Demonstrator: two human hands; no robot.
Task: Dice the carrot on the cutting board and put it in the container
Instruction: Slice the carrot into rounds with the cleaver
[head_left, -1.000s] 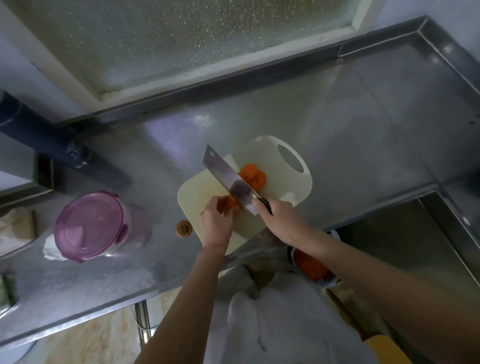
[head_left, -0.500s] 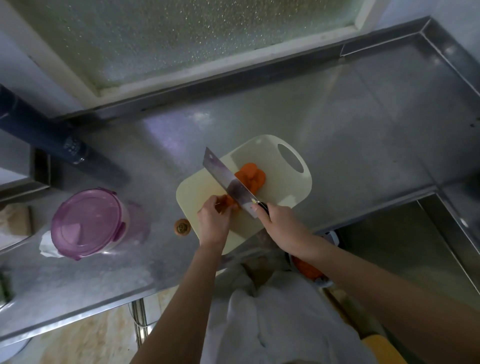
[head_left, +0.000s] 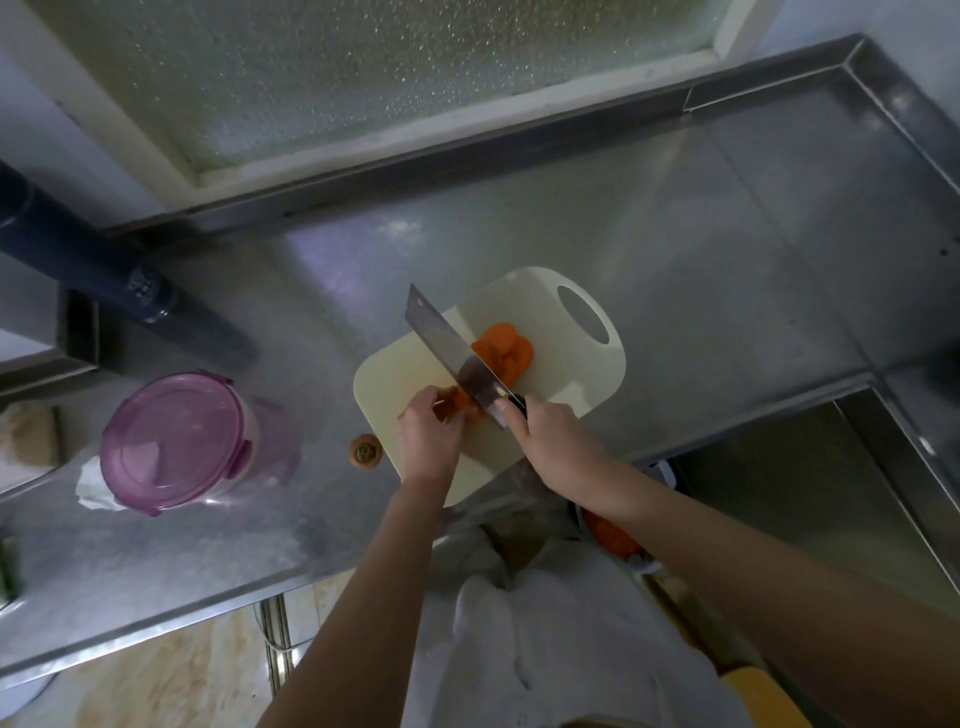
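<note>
In the head view, little had moved over the last second. The cleaver (head_left: 457, 353) stood at the same slant across the middle of the cutting board (head_left: 576, 364), its edge down against the carrot piece (head_left: 462, 401). The right hand (head_left: 556, 441), at the board's near right edge, kept its fingers wrapped round the dark handle. The left hand (head_left: 428, 439), on the board's near left part, had crept only slightly and still pinched the short carrot piece with curled fingertips just beside the blade.

On the far side of the blade, toward the board's handle hole, the cut slices (head_left: 504, 353) lay in a small heap that looked much the same size as before. A trimmed carrot end (head_left: 365, 451) sat on the steel counter (head_left: 675, 260) just off the board's left edge.

This read as steady slicing with only a stub left to cut, and the heap probably still needed cross cuts to become dice.

Well left of the board stood a purple-lidded container (head_left: 174, 441), lid on. Below the board's near edge, under the right forearm, a bowl (head_left: 613, 535) partly showed something orange. It could not be told which was meant.
</note>
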